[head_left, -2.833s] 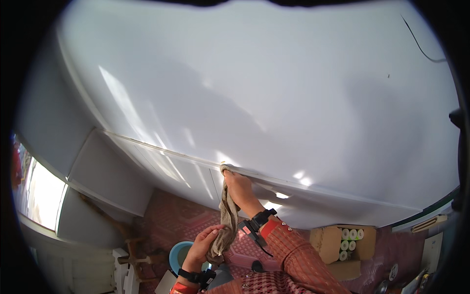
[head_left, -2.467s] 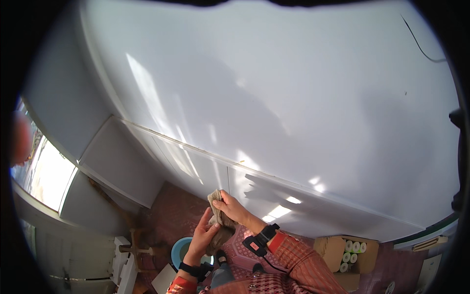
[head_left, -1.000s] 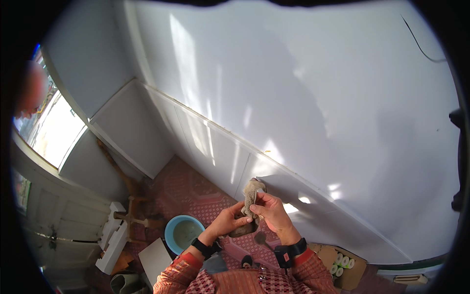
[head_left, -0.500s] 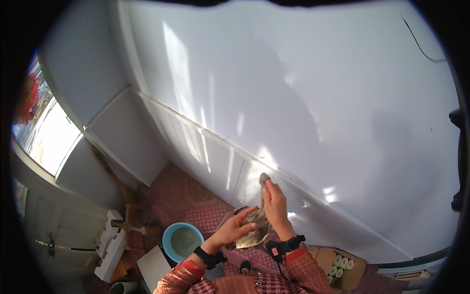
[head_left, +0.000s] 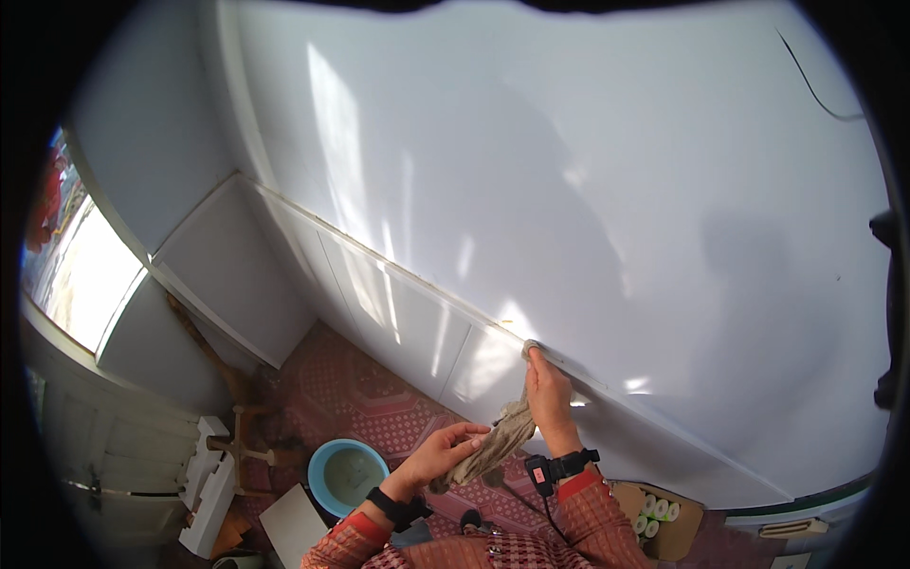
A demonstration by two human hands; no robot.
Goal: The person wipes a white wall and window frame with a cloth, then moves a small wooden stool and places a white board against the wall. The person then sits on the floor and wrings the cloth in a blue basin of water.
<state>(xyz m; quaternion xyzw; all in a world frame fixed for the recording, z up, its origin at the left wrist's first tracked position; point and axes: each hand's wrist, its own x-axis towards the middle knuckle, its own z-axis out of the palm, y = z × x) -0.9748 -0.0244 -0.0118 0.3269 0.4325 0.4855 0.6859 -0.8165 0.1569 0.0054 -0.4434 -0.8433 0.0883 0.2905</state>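
Note:
A damp-looking grey-brown rag (head_left: 507, 438) stretches between my two hands. My right hand (head_left: 550, 394) is closed round its upper part, and a folded end pokes out past the fingertips at the narrow ledge (head_left: 474, 313) along the white wall. Lower and to the left, my left hand (head_left: 444, 453) grips the rag's hanging end, its fingers lying along the cloth. Part of that grip is hidden by the hand itself. Both wrists wear black bands.
A light blue basin (head_left: 348, 477) with cloudy water stands on the red patterned floor (head_left: 365, 379). Left of it are a wooden stool (head_left: 248, 446) and white foam pieces (head_left: 210, 498). At the lower right, a cardboard box (head_left: 678, 531) holds several green-and-white rolls. A window is far left.
My right hand has moved slightly right and down along the ledge with the rag. My left hand has shifted a little left, and the rag now runs slanting between them, more bunched.

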